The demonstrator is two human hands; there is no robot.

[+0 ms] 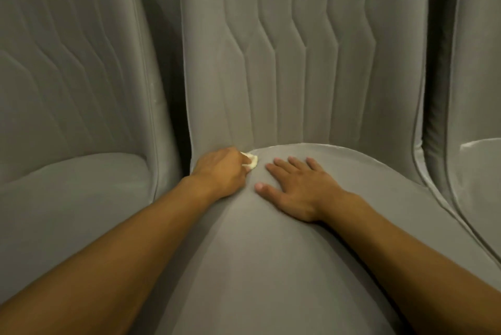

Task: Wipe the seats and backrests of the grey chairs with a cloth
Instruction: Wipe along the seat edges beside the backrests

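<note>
A person leans over the middle grey chair (360, 123), a soft-upholstered piece that fills the centre of the frame. Its rounded seat (257, 253) runs up from the bottom edge to a tall backrest (298, 63) stitched in vertical, kinked channels. A matching grey chair (67, 91) stands just beside it at the left of the frame. The edge of a third grey chair (477, 91) shows at the far right.

Two bare forearms reach in from the lower corners. The right hand (295, 188) lies flat on the seat at centre frame, its fingers (282, 164) straight and slightly spread, apparently bracing. The left hand (219, 172) sits just left of it, at the seat's rear left corner where the cushion meets the backrest. Its fingers are curled round a small, crumpled cream cloth (250, 161), of which only a tuft shows, pressed to the fabric.

The work looks to be on this seat's back seam. The upholstery shows no clear mark between wiped and unwiped areas, so how much of the seat is done cannot be told. Nor can it be told whether the backrest above and the two neighbouring chairs have been wiped.
</note>
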